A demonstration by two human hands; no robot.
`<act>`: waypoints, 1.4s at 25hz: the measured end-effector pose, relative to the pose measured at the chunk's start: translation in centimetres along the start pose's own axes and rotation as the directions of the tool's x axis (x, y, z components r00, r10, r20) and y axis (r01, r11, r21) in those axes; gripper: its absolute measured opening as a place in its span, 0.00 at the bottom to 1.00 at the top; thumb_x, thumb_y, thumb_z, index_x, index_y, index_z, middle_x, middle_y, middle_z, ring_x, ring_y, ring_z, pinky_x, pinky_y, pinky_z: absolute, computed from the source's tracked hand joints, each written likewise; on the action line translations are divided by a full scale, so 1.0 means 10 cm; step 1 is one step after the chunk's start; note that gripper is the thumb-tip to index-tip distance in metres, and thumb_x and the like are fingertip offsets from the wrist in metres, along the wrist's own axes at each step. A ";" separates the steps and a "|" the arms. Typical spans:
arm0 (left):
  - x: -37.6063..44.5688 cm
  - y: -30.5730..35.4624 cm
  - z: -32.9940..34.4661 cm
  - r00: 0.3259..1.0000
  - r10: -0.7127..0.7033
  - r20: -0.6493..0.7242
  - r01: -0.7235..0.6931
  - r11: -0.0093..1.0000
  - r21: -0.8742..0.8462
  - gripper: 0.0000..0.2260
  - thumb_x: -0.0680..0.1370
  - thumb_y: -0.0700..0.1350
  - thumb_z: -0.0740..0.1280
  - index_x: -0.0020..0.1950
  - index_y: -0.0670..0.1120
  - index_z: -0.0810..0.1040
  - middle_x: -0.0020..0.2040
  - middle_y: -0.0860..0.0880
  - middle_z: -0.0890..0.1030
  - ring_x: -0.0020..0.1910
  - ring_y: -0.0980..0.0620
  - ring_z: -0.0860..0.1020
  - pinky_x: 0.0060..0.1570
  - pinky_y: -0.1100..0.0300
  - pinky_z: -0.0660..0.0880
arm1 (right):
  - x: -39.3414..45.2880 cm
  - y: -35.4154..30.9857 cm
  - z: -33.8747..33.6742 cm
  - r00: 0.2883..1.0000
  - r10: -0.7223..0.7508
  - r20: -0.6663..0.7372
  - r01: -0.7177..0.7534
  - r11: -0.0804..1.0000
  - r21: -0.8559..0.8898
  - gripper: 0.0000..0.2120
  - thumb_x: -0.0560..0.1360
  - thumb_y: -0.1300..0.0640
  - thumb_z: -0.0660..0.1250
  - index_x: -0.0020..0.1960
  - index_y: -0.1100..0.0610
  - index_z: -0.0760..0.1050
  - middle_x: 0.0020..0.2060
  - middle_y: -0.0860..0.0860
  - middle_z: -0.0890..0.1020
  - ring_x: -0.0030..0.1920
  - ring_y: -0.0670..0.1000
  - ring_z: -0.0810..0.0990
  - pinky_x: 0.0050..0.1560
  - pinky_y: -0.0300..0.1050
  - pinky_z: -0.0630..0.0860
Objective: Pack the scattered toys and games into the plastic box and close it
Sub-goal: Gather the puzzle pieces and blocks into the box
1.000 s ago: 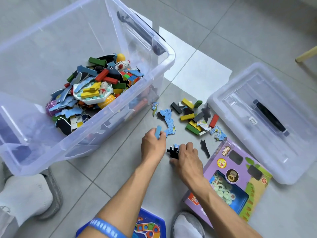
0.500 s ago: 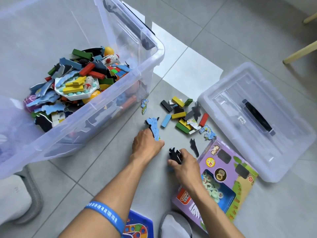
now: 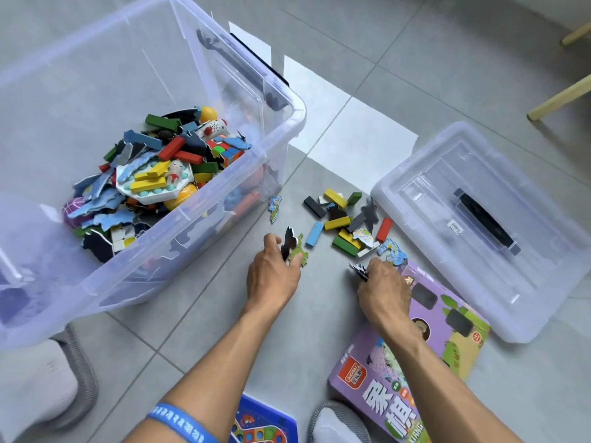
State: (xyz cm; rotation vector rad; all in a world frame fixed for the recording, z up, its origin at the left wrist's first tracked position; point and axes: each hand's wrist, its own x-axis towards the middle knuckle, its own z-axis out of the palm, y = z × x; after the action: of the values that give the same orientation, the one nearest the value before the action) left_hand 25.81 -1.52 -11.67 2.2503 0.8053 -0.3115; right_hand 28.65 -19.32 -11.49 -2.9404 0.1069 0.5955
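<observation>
- Both hands work low over the floor in the head view, the only view. The left hand [image 3: 274,276] pinches a couple of flat puzzle pieces [image 3: 292,246], one dark and one green, between thumb and fingers, standing nearly on edge.
- The right hand [image 3: 383,290] curls round a small dark puzzle piece [image 3: 358,270] that sticks out at its fingertips; how many pieces it has, I cannot tell.
- Ahead of both hands and between them lies the loose pile of blocks and puzzle pieces [image 3: 347,223] on the floor, just beside the right hand's fingertips and a little further from the left.
- The plastic box [image 3: 281,129] stands open to the left and ahead, already partly filled with toys. Its near corner is close to the left hand, so that hand looks better placed to drop its catch in. The box's long axis runs from lower left to upper right.
- The lid [image 3: 479,225] lies flat on the floor to the right, handle up, its long axis slanting from upper left to lower right.
- A purple game box [image 3: 412,372] lies under the right forearm, touching the lid's near edge, not yet packed.
- By my reckoning the job is past halfway.
</observation>
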 end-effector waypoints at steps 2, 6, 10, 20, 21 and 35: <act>0.10 0.12 0.08 0.999 -0.021 0.039 0.016 0.991 0.133 0.20 0.76 0.55 0.68 0.59 0.43 0.67 0.55 0.42 0.80 0.55 0.38 0.77 0.50 0.51 0.72 | -0.05 0.00 0.09 0.998 -0.060 -0.025 0.060 0.998 0.005 0.08 0.69 0.69 0.61 0.41 0.59 0.65 0.39 0.54 0.70 0.38 0.57 0.69 0.35 0.48 0.64; 0.19 0.20 0.18 0.977 -0.168 0.133 0.150 0.979 0.137 0.17 0.74 0.48 0.69 0.58 0.42 0.70 0.57 0.41 0.78 0.58 0.39 0.77 0.50 0.53 0.72 | -0.15 -0.03 0.26 0.983 -0.184 -0.025 0.186 0.973 0.140 0.11 0.66 0.70 0.62 0.38 0.58 0.62 0.39 0.53 0.68 0.38 0.57 0.67 0.34 0.48 0.60; 0.09 0.08 0.07 0.945 -0.157 0.288 0.133 0.986 0.101 0.03 0.70 0.42 0.65 0.40 0.43 0.74 0.44 0.41 0.81 0.46 0.38 0.78 0.37 0.56 0.71 | -0.17 0.00 0.34 0.995 -0.040 -0.094 0.074 0.917 0.392 0.09 0.67 0.68 0.65 0.36 0.59 0.65 0.38 0.52 0.73 0.35 0.55 0.70 0.32 0.48 0.63; -0.74 0.46 -1.83 0.997 -0.055 0.057 0.078 0.553 -0.830 0.12 0.68 0.32 0.62 0.45 0.47 0.73 0.28 0.48 0.73 0.24 0.52 0.65 0.24 0.63 0.61 | -0.70 -1.49 -1.29 0.938 -0.292 0.184 -0.214 -0.074 0.974 0.07 0.72 0.67 0.71 0.48 0.58 0.80 0.35 0.50 0.82 0.34 0.48 0.80 0.35 0.42 0.78; -0.68 0.51 -2.09 0.997 -0.075 0.024 0.059 0.502 -0.863 0.11 0.69 0.32 0.62 0.44 0.47 0.74 0.28 0.48 0.73 0.24 0.53 0.65 0.24 0.64 0.61 | -0.72 -1.71 -1.52 0.922 -0.336 0.193 -0.223 -0.053 0.973 0.06 0.72 0.67 0.71 0.47 0.59 0.80 0.35 0.51 0.82 0.35 0.48 0.81 0.35 0.42 0.79; -0.95 0.45 -1.13 0.976 0.087 -0.199 -0.172 0.868 -0.465 0.09 0.74 0.41 0.67 0.51 0.52 0.80 0.51 0.56 0.81 0.49 0.58 0.79 0.50 0.62 0.75 | -0.46 -0.57 -0.85 0.996 0.080 -0.024 -0.035 0.658 0.752 0.14 0.72 0.64 0.65 0.56 0.57 0.80 0.44 0.51 0.84 0.43 0.53 0.82 0.49 0.49 0.80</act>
State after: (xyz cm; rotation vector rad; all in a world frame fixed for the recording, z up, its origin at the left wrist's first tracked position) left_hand 21.15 -0.48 2.98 1.8582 0.7182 0.1430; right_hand 28.16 -14.76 -1.27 -2.1293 0.3616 0.3462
